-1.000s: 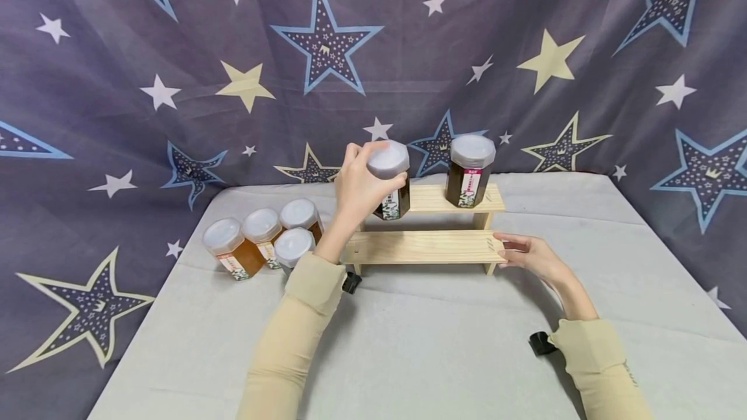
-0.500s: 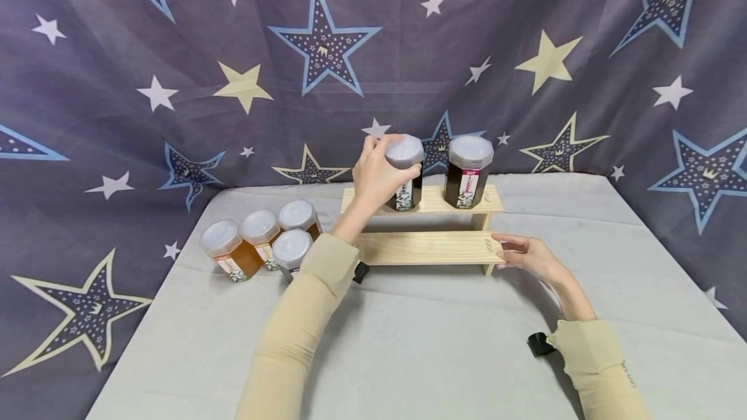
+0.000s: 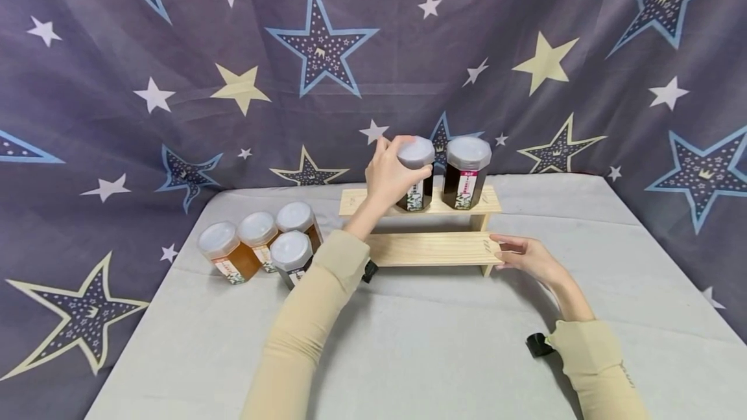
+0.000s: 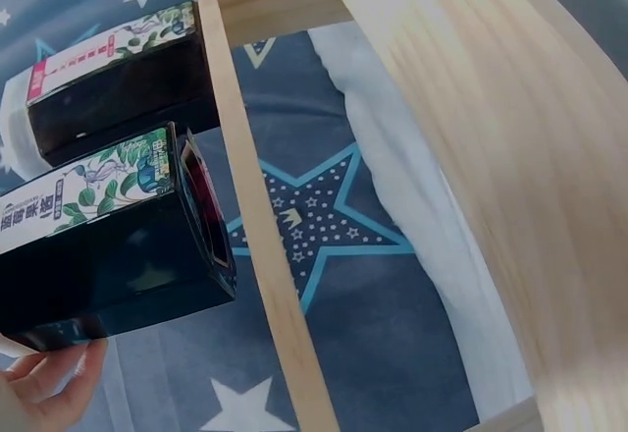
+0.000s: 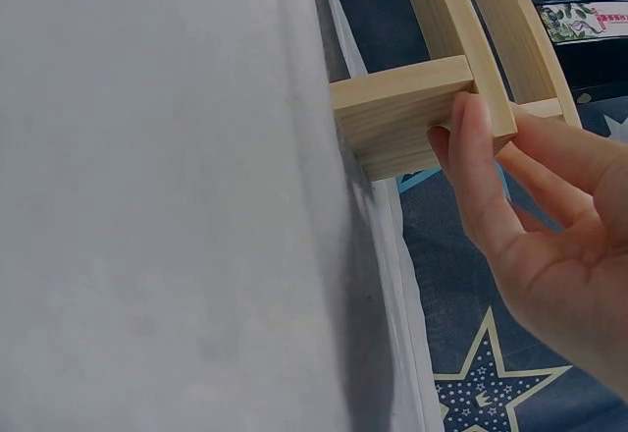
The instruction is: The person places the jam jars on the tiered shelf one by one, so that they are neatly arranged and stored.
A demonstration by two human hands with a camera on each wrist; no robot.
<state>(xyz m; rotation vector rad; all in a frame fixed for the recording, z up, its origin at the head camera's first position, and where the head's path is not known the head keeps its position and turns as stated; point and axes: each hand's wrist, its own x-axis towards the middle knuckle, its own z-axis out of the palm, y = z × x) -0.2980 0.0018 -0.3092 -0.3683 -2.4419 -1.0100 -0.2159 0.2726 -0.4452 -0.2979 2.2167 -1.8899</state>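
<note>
My left hand (image 3: 390, 174) grips a dark hexagonal jar (image 3: 415, 196) by its pale lid, over the upper board of a two-step wooden rack (image 3: 432, 248). In the left wrist view the underside of this jar (image 4: 88, 255) shows, with a small gap to the board's edge. Close to its right, a second dark jar (image 3: 465, 183) with a pink-topped label stands upright on the same board. My right hand (image 3: 533, 258) pinches the right end of the lower board between thumb and fingers, as the right wrist view shows at the board's corner (image 5: 491, 108).
Left of the rack, several lidded jars stand grouped on the white-covered table (image 3: 443, 342): amber ones (image 3: 236, 261) and a dark one (image 3: 292, 258) in front, partly behind my left sleeve. A star-patterned curtain (image 3: 373, 31) hangs behind the table.
My left hand has carried the dark jar rightward along the upper board, closer to the standing jar. My right hand stays at the lower board's end.
</note>
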